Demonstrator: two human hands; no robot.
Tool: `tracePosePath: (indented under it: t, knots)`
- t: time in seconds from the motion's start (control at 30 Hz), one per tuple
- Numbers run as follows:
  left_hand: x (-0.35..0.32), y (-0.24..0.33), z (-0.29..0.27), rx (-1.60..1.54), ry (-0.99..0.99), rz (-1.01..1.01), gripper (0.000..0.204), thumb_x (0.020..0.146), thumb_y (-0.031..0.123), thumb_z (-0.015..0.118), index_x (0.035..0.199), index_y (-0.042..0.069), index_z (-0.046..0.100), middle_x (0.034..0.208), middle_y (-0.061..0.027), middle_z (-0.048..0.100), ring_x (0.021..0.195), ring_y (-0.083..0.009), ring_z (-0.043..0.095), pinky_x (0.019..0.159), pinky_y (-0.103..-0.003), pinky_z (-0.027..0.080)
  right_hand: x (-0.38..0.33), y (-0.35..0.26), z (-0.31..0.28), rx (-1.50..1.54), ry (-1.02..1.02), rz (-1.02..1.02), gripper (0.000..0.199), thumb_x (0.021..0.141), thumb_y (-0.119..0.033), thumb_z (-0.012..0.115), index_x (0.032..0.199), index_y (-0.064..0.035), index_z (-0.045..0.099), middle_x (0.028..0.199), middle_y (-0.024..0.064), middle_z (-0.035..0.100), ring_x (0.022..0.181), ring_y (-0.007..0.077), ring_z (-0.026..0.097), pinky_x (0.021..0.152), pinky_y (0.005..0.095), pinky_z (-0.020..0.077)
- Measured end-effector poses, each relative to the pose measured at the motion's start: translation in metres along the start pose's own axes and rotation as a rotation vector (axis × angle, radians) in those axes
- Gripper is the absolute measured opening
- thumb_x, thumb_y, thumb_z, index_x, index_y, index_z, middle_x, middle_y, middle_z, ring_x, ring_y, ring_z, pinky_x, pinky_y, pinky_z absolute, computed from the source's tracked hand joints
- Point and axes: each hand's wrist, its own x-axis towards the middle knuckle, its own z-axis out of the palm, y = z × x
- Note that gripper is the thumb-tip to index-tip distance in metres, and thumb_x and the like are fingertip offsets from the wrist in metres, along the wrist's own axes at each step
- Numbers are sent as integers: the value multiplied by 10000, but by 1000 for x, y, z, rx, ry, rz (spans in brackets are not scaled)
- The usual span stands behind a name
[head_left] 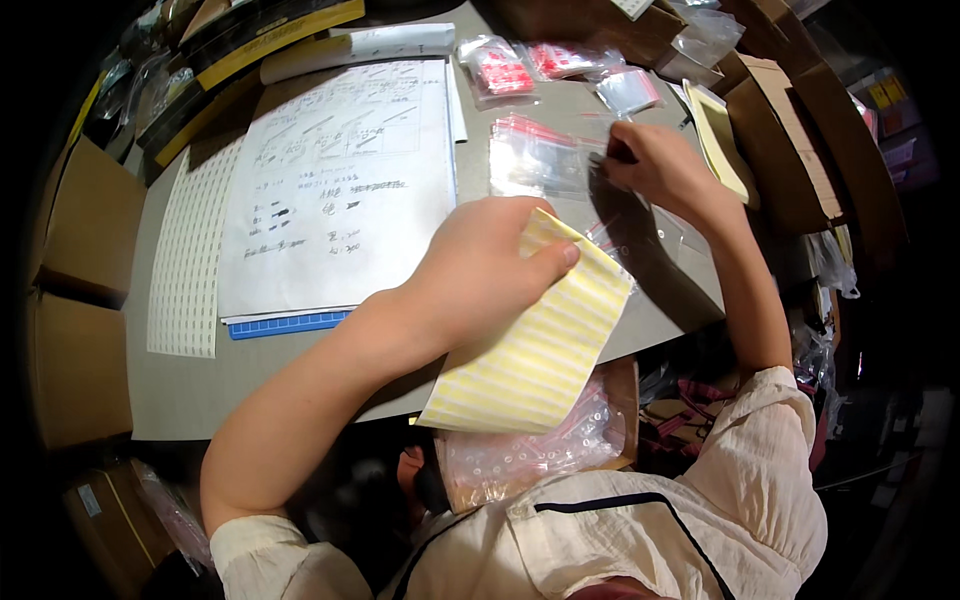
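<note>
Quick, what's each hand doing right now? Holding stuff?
Left hand: closed on a yellow striped sheet, thumb on top.
Right hand: fingers pinched on a clear plastic bag on the table.

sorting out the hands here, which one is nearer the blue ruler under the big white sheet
Left. The left hand, holding the yellow striped sheet, is just to the right of the blue ruler. The right hand is much farther away, up at the clear plastic bags.

Cream short-sleeved top, perhaps crinkled, with dark piping.
</note>
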Motion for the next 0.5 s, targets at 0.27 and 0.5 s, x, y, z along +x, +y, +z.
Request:
tracePosePath:
  t: [0.27, 0.5]
  knots:
    - [-8, 6, 3, 57, 9, 68, 320, 962, 275, 712, 1123, -1, 689, 964, -119, 760, 888, -166, 712, 822, -343, 570, 11, -12, 3, 647, -40, -189, 141, 972, -65, 708, 1063, 7, 628, 889, 4, 622, 838, 57, 583, 743, 278, 500]
    - [-6, 7, 1, 55, 15, 75, 319, 968, 273, 717, 1133, 3, 675, 954, -118, 758, 889, -164, 716, 821, -341, 571, 9, -25, 30, 80, 264, -285, 218, 900, -145, 749, 993, 16, 637, 1002, 202, 726, 895, 402, 691, 784, 469, 537]
